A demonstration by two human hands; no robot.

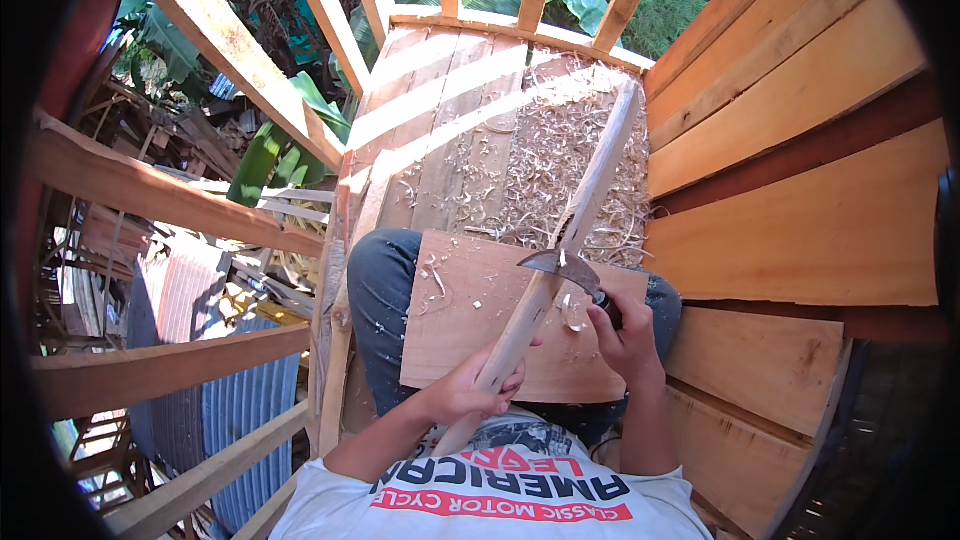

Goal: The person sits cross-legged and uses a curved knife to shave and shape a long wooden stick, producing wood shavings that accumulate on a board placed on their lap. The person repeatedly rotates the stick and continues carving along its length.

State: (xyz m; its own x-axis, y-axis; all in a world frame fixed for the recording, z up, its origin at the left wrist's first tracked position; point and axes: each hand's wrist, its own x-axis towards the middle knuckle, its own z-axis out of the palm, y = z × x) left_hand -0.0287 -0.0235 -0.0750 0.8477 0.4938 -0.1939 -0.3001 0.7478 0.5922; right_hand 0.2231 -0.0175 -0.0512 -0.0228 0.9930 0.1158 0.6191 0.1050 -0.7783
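Two-handed hold: gripping the wooden stick (pixel 522 330) in the left hand (pixel 470 385) with curled fingers, probably for steadiness, slantwise over the lap board (pixel 455 325); clenching the curved knife (pixel 582 273) by its handle in the right hand (pixel 628 332), blade-crosswise against the stick, likely for control.

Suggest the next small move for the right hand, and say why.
I'd probably slide the curved knife a short way along the wooden stick in a light shaving stroke. Its blade already lies across the stick, the right hand grips its handle, and the left hand grips the stick nearer the body, clear of the blade.
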